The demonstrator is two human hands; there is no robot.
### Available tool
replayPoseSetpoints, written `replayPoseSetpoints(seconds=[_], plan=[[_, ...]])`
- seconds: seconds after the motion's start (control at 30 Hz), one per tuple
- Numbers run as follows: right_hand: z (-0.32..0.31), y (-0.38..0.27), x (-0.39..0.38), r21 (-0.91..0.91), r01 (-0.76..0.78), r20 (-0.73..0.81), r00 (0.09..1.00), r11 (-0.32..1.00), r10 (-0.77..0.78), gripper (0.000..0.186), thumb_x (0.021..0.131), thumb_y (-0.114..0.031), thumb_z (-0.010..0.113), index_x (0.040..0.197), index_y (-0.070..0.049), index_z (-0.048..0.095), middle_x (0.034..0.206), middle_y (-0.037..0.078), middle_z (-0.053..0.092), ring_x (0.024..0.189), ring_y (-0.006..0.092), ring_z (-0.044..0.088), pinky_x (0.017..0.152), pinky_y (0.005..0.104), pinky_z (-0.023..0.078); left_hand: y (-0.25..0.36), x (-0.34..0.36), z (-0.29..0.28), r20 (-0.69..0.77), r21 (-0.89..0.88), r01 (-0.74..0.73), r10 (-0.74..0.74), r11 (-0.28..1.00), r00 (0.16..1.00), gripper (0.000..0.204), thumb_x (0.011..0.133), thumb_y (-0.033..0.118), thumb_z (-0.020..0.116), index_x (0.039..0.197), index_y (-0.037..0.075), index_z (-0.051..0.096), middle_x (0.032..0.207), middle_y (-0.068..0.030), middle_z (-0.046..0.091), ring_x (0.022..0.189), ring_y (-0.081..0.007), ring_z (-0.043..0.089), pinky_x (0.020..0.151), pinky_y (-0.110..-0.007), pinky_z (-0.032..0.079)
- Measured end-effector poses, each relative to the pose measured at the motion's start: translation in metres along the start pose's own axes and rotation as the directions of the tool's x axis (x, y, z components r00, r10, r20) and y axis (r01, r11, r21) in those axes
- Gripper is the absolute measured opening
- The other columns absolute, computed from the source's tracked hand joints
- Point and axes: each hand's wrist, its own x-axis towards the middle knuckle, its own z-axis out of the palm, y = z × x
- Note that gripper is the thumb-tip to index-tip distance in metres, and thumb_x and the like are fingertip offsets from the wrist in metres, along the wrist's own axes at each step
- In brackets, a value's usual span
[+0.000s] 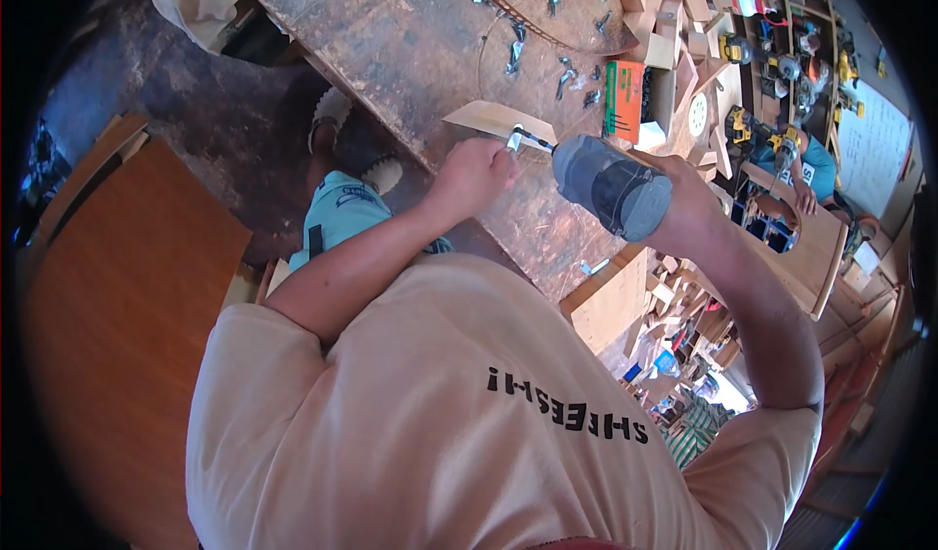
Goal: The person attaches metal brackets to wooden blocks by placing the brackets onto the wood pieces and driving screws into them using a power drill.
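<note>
My right hand (689,208) is wrapped round the handle of a dark grey power drill (611,187). Its bit points left, toward my left hand (476,177), and the tip is at or very near a small shiny metal piece (514,140). My left thumb and fingers pinch that piece against a pale wooden piece (489,118) with slanted ends, lying on the worn workbench (391,71). Whether the bit touches the metal is too small to tell.
Small dark and silver hardware pieces (515,54) lie scattered beyond my hands, near an orange-and-green box (623,99). Wood offcuts (674,22) pile up at the far right. Another person in a teal shirt (819,167) works at right. A large brown panel (127,335) stands at left.
</note>
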Motion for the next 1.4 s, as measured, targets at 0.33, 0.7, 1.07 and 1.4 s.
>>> replayPoseSetpoints(seconds=[0.33, 0.7, 1.07, 1.4], plan=[[-0.011, 0.003, 0.000, 0.061, 0.049, -0.060, 0.997, 0.997, -0.045, 0.047, 0.068, -0.021, 0.078, 0.111, -0.007, 0.066, 0.090, 0.017, 0.070, 0.087, 0.0348, 0.069, 0.078, 0.0384, 0.056, 0.007, 0.008, -0.006, 0.027, 0.040, -0.016, 0.015, 0.999, 1.000, 0.032, 0.097, 0.018, 0.046, 0.086, -0.005, 0.066, 0.078, -0.0122, 0.069, 0.068, -0.0152, 0.067, 0.065, -0.029, 0.054], [0.108, 0.082, -0.088, 0.300, 0.249, -0.743, 0.666, 0.921, 0.062, 0.038, 0.075, -0.018, 0.080, 0.107, -0.004, 0.065, 0.096, 0.012, 0.069, 0.088, 0.0311, 0.068, 0.079, 0.0381, 0.052, 0.042, 0.002, -0.035, 0.105, -0.121, 0.010, 0.003, 0.993, 0.994, 0.029, 0.097, 0.009, 0.042, 0.105, -0.007, 0.065, 0.099, -0.0131, 0.070, 0.090, -0.0195, 0.069, 0.082, -0.032, 0.057], [0.230, 0.066, -0.043, 0.824, 0.211, -0.564, 0.386, 0.525, 0.730, 0.023, 0.087, -0.022, 0.071, 0.105, -0.009, 0.065, 0.092, 0.009, 0.067, 0.084, 0.0260, 0.064, 0.073, 0.0406, 0.050, 0.225, 0.140, -0.088, 0.095, 0.198, -0.221, 0.206, 0.955, 0.974, 0.025, 0.096, 0.013, 0.042, 0.093, 0.000, 0.063, 0.105, -0.0151, 0.068, 0.096, -0.0217, 0.066, 0.084, -0.032, 0.053], [0.242, 0.029, -0.016, 0.829, -0.226, -0.522, 0.010, 0.511, 0.853, 0.017, 0.085, -0.021, 0.070, 0.099, -0.012, 0.065, 0.096, 0.007, 0.065, 0.090, 0.0282, 0.061, 0.079, 0.0428, 0.048, 0.295, 0.345, 0.021, 0.587, 0.353, -0.249, -0.006, 0.902, 0.809, 0.025, 0.097, 0.015, 0.042, 0.094, 0.002, 0.062, 0.099, -0.0112, 0.068, 0.091, -0.0163, 0.064, 0.084, -0.029, 0.052]])
